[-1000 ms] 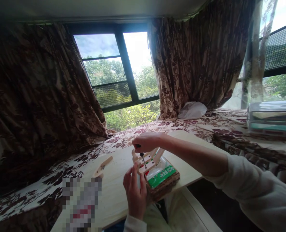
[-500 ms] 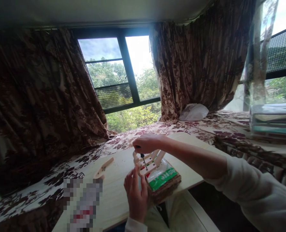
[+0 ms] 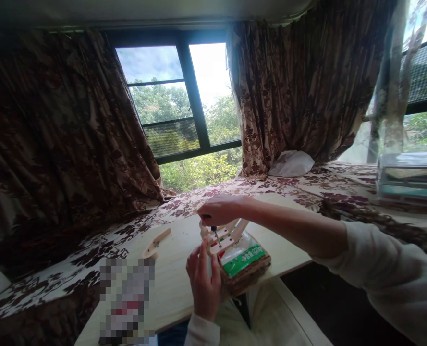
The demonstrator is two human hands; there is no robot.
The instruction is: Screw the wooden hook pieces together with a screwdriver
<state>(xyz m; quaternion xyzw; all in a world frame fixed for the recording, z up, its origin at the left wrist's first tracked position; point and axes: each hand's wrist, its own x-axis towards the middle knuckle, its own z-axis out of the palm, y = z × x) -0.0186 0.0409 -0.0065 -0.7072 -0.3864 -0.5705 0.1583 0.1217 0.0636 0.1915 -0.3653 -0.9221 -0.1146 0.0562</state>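
Note:
My right hand (image 3: 218, 210) is closed around the dark handle of a screwdriver (image 3: 217, 235), whose thin shaft points down at a pale wooden piece (image 3: 220, 246) with curved ends. My left hand (image 3: 204, 278) grips the near left end of that wooden piece, fingers and thumb pressed against it. The wood rests on a green and clear plastic packet (image 3: 245, 258), which lies on a brown block-like stack (image 3: 251, 278). A similar loose wooden piece (image 3: 157, 242) with small dark spots lies to the left of my hands.
A light wooden board (image 3: 180, 298) forms the work surface. Flower-patterned cloth (image 3: 115, 245) spreads behind and left of it. A white plastic bag (image 3: 291, 164) lies near the curtain, and a clear layered box (image 3: 411, 178) stands at the right. A blurred-out item (image 3: 127, 302) lies front left.
The view has shifted slightly. My right hand remains on the screwdriver, a little lower over the wooden piece, and my left hand keeps its hold.

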